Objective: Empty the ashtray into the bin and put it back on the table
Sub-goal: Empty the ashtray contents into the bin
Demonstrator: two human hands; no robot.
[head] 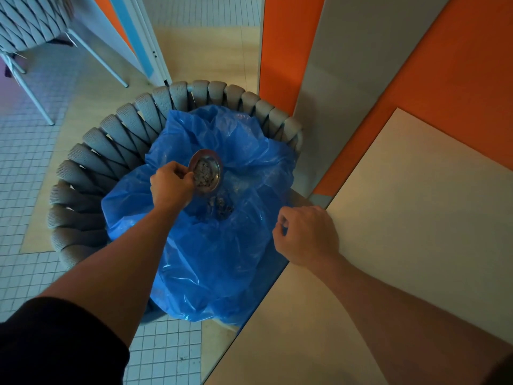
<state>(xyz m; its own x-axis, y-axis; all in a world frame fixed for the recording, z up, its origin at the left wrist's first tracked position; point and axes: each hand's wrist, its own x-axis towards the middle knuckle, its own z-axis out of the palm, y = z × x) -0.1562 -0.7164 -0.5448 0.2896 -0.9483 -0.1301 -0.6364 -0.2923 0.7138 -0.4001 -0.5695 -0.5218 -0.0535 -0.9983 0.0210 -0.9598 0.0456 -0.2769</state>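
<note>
A small round metal ashtray (206, 171) is held tilted over the blue bin liner (211, 245), its rim pinched at the near-left edge by the left hand (171, 185). The dish is seen still loaded with pale ash and butts, while a small heap of debris (222, 208) is already lying in the fold of the liner directly below it. The right hand (306, 236) is loosely curled with fingers tucked, apart from the ashtray and just beside the edge of the pale table (416, 218); whether a pinch of the liner's plastic is held by it cannot be told from this angle.

The ashtray is judged to be light, rigid and smooth, so a grip across the rim, thumb inside and fingers outside, is favoured over the slick underside. Being metal, it is unlikely to break if dropped, though it could slip into the soft bag. The liner is thin and limp, draped over a woven grey bin (83, 173), and would give no support. The emptying is judged to be under way, with the return to the table not yet made.
</note>
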